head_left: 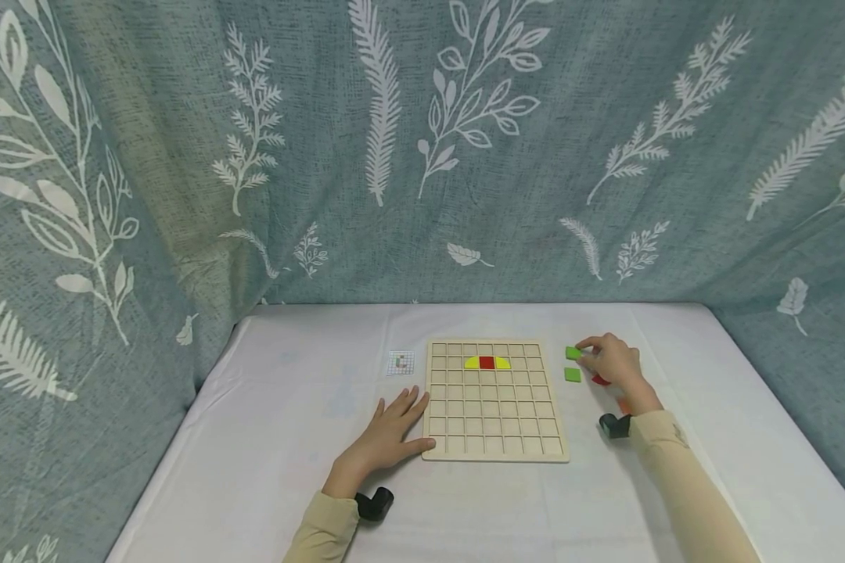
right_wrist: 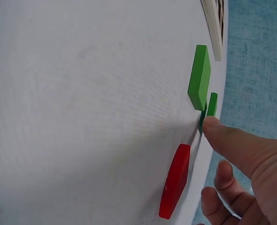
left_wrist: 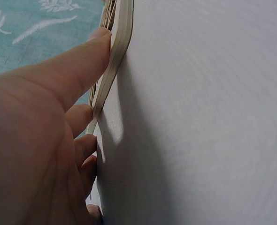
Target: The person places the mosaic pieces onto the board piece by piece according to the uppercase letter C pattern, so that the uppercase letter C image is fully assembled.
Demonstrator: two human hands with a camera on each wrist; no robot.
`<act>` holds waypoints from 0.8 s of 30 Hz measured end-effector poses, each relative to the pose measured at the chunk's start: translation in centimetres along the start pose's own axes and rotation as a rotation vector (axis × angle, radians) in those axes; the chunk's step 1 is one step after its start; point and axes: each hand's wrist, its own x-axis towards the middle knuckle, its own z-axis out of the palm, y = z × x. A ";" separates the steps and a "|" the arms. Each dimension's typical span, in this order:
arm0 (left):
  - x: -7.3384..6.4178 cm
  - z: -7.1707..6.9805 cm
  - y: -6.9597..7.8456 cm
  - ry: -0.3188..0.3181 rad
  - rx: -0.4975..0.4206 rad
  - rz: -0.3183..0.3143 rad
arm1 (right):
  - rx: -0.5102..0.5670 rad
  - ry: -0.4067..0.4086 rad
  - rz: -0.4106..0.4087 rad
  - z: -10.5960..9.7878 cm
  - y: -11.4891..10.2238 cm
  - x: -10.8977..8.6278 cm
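A pale wooden grid board (head_left: 489, 424) lies on the white cloth; a red square tile (head_left: 487, 363) sits between two yellow rounded pieces (head_left: 472, 363) in an upper row. My left hand (head_left: 387, 438) is spread along the board's left side, thumb tip at the rim (left_wrist: 122, 40). To the right of the board, my right hand (head_left: 614, 361) pinches the farther green square tile (head_left: 572, 353) between thumb and fingers. Nearer lies a second green tile (right_wrist: 200, 77). Below that hand are a red piece (right_wrist: 176, 180) and a partly hidden orange piece (head_left: 623, 406).
A small printed grid card (head_left: 400, 363) with a coloured pattern lies left of the board's upper corner. Behind the table (head_left: 267, 422) hangs a blue-green leaf-print curtain (head_left: 422, 258). Each wrist wears a black camera (head_left: 375, 505).
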 end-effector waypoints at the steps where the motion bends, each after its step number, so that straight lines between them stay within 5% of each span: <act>1: 0.0 0.0 0.0 -0.001 -0.001 0.000 | 0.002 0.002 -0.002 0.0 0.0 -0.1; 24: 0.1 0.0 0.1 0.003 0.002 0.005 | 0.056 0.063 -0.110 0.4 -3.6 -1.2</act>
